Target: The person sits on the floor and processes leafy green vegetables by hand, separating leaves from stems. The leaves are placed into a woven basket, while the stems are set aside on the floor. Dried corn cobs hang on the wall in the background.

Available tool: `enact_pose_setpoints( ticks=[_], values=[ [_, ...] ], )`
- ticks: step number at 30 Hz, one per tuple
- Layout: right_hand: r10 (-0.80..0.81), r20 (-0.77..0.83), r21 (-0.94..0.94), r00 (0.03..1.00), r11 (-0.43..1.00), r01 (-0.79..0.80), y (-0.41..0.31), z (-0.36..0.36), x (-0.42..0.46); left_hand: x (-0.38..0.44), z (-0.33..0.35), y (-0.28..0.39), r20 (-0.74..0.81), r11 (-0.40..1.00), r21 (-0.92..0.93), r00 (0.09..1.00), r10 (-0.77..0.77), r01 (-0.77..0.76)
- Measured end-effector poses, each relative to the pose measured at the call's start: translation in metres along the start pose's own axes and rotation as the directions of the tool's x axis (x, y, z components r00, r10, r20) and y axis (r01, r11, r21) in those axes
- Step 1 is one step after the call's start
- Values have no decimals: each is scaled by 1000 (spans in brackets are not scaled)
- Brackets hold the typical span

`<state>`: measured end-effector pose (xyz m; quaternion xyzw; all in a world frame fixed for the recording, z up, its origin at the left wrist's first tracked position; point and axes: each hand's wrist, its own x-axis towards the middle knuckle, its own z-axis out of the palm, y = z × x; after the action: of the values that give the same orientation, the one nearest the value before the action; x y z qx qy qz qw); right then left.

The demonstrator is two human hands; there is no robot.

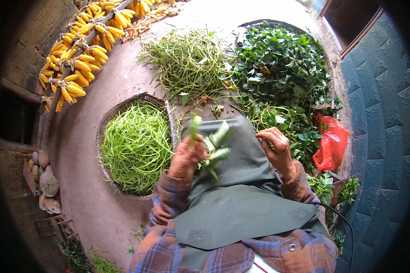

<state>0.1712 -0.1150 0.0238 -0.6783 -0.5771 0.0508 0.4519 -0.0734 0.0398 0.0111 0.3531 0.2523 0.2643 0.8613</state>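
Note:
My left hand [188, 155] is closed around a small bunch of leafy green stems [216, 150], blurred by motion, above my apron-covered lap. The leaves hang out on its right side, and pale green stems point up from the fist. To the right, over the edge of the dark green apron [232, 163], my right hand [276, 146] has its fingers curled with thumb and forefinger close together. Whether a thin stem sits between them I cannot tell. A woven basket [99, 150] heaped with trimmed green stems [136, 146] stands left of my left hand. Leafy vines [276, 117] lie just beyond my right hand.
Ahead lie a loose pile of stripped stems [191, 61] and a large heap of dark green leaves [283, 65]. A red plastic bag [332, 141] sits at right beside a blue patterned wall [376, 136]. Corn cobs [83, 65] hang at upper left; pumpkins [49, 184] rest at left.

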Motion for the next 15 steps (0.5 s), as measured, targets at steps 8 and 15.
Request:
enact_pose_setpoints(
  ticks=[8, 15],
  values=[
    [180, 28, 342, 983, 923, -179, -22, 12, 8, -10, -29, 26, -131, 869, -442, 974, 184, -224],
    [-255, 79, 354, 964, 911, 212, -58, 41, 39, -4, -18, 6, -60, 866, -474, 987, 146, -158]
  ],
)
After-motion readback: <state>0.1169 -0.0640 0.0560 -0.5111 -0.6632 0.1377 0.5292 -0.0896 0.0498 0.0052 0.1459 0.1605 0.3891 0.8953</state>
